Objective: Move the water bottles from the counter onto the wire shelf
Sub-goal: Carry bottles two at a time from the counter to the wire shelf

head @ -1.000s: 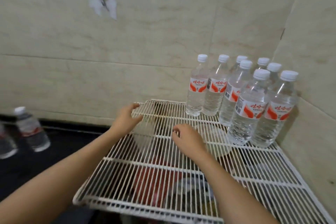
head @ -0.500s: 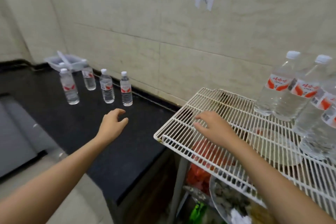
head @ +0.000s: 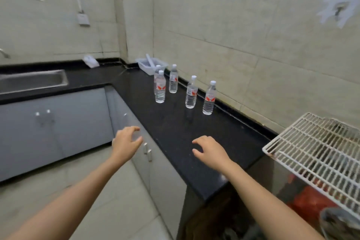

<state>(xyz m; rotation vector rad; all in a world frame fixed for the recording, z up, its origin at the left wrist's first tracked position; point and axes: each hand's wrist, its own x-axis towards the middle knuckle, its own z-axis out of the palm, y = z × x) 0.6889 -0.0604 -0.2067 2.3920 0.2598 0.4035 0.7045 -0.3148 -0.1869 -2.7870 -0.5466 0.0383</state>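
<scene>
Your left hand (head: 126, 142) and right hand (head: 210, 149) are released, empty; five water bottles (head: 191, 92) wait at twelve o'clock on the bench (head: 175, 132), wire shelf (head: 311, 146) at three.

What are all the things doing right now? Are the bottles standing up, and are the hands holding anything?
Water bottles: five, upright on the black counter, caps on.
Left hand: empty, fingers curled open.
Right hand: empty, open above the counter.
Wire shelf: the part in view is bare.
Cabinet doors: shut.
Sink: looks dry.
</scene>
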